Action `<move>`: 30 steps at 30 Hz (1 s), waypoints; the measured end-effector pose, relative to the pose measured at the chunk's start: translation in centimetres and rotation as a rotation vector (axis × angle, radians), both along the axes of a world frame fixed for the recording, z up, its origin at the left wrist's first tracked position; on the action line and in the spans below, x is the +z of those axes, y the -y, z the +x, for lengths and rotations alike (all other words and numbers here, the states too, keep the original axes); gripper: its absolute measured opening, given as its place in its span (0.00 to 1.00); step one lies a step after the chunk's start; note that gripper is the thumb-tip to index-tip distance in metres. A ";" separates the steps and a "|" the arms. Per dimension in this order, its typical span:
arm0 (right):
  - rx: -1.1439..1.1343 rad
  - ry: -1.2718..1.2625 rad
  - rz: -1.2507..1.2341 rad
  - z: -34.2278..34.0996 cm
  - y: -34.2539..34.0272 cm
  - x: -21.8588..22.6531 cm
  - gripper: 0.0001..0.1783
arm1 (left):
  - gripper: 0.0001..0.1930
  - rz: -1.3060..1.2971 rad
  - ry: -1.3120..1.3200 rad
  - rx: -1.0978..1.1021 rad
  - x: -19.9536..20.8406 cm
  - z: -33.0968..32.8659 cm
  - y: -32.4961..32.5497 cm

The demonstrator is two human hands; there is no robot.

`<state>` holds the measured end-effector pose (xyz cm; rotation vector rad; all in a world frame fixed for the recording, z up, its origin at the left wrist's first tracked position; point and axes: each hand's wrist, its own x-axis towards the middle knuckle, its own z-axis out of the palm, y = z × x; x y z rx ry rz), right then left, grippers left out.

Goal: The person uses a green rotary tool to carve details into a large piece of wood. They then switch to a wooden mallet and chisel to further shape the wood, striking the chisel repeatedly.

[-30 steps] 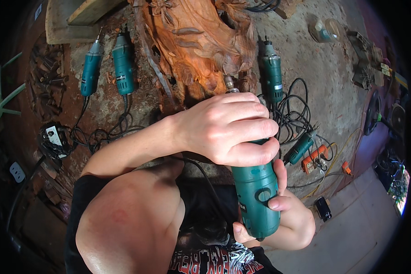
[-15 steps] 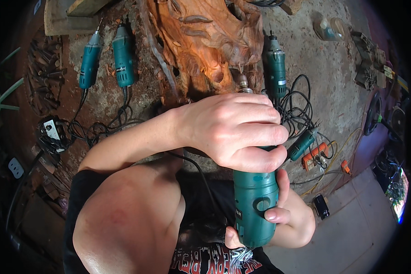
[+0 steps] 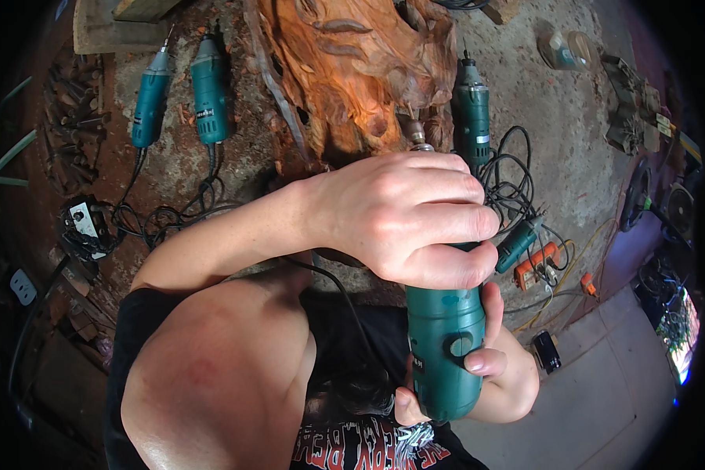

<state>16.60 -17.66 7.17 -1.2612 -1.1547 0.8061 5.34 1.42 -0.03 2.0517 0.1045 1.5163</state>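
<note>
Between my hands is a green die grinder [image 3: 445, 345], its back end toward my body. My left hand [image 3: 415, 219] wraps over its front part, knuckles up, with the thumb out of sight. My right hand [image 3: 489, 356] holds the back part of the body from the right, fingers curled round it; its palm is hidden. Ahead of my left hand the metal collet [image 3: 416, 133] and a thin bit point at the lower edge of an orange-brown carved wood piece [image 3: 352, 70]. Whether the bit touches the wood, I cannot tell.
Two green grinders [image 3: 153, 98] lie left of the carving, another grinder [image 3: 471, 113] right of it. A smaller green tool [image 3: 517, 244] sits by tangled black cords [image 3: 505, 184] and an orange power strip [image 3: 536, 266]. Many dark bits [image 3: 74, 133] lie far left. My bare knee [image 3: 211, 376] rises lower left.
The grinder and both hands have shifted slightly to the right and a little up. My grip looks the same. The surroundings have slid slightly in the picture.
</note>
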 end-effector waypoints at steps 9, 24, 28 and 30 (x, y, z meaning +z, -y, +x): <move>-0.009 -0.003 0.000 0.3 -0.3 -0.4 0.32 | 0.10 -0.004 -0.011 0.044 0.0 0.0 -0.1; -0.044 -0.020 0.024 -0.2 -0.2 -0.5 0.30 | 0.10 -0.016 -0.021 -0.046 0.0 0.4 -0.3; -0.052 -0.016 0.024 -0.1 -0.3 -0.5 0.29 | 0.10 -0.016 -0.055 -0.044 0.0 0.2 -0.4; -0.052 -0.014 0.025 -0.1 -0.4 -0.4 0.29 | 0.10 -0.018 -0.044 -0.043 0.2 0.3 -0.4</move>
